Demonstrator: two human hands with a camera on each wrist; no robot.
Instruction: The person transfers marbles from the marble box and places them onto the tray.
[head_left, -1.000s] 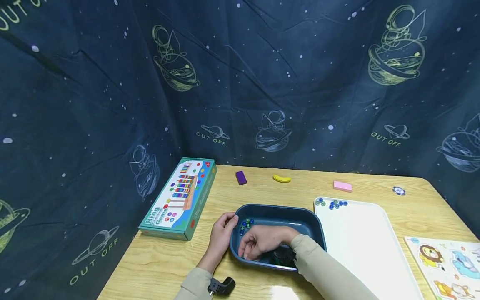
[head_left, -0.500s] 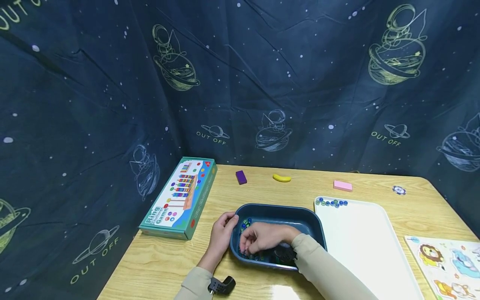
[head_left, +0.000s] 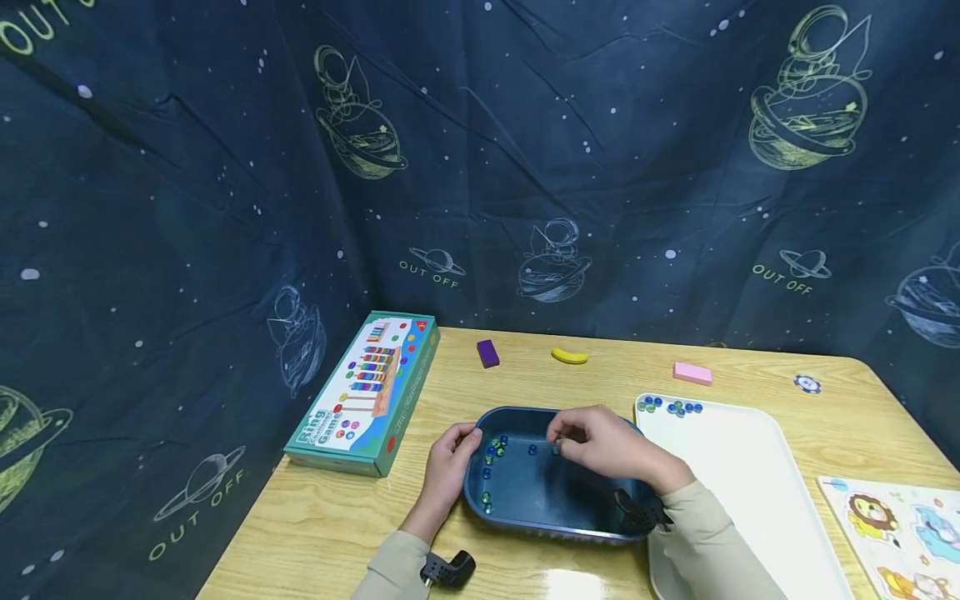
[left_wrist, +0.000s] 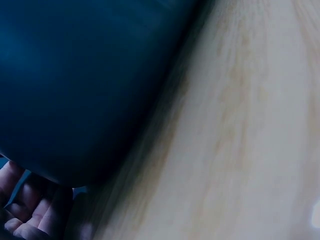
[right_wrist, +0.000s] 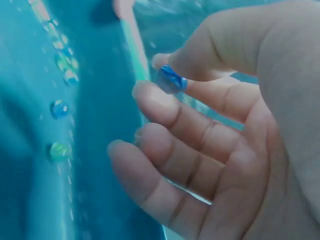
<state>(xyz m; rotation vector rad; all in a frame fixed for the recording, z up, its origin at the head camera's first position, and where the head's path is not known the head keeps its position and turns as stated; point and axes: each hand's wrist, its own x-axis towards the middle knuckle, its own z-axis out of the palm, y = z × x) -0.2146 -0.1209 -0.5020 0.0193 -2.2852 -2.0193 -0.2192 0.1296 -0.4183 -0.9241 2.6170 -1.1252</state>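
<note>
My left hand (head_left: 448, 471) grips the left end of a dark blue plastic tub (head_left: 555, 496), thumb at the rim and fingers against the outer wall. In the left wrist view its curled fingers (left_wrist: 37, 210) show at the tub's edge. Over the tub's right half, my right hand (head_left: 611, 446) pinches a clear-and-blue marble (right_wrist: 171, 80) between thumb and index finger, the other fingers loosely bent. Several blue and green marbles (head_left: 487, 473) lie along the tub's left side. One blue marble (head_left: 532, 449) sits nearer the middle of its floor.
Right of the tub is a white tray (head_left: 731, 475) with several marbles (head_left: 678, 408) along its far edge. A ring game box (head_left: 363, 392) lies at left. Farther back are a purple block (head_left: 487, 353), yellow banana (head_left: 569, 357), pink block (head_left: 692, 373) and chip (head_left: 807, 384); an animal puzzle (head_left: 892, 533) lies right.
My right hand has lifted from the tub's left end and moved right with a marble. Marbles in the tub and on the tray have rolled about. The left hand keeps its grip.
</note>
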